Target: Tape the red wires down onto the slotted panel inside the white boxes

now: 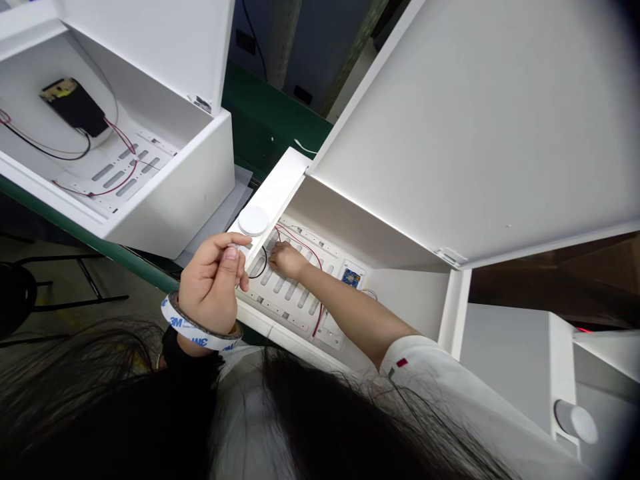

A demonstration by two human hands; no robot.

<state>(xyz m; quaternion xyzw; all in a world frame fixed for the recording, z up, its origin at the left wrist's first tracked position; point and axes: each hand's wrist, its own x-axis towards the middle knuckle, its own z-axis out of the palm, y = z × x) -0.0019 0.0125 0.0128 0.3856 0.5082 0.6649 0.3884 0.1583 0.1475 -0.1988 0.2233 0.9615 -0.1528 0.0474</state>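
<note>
3M tape roll (200,333) circling left hand's (210,287) wrist

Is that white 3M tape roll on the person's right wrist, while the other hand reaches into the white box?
No, the wrist is wrong. The head view shows the white 3M tape roll around the left wrist, just below the left hand. The right hand is the one reaching into the white box.

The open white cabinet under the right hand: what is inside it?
A slotted white panel, red wires and a small blue circuit board. The right hand covers part of the panel, so what lies beneath it cannot be seen.
</note>
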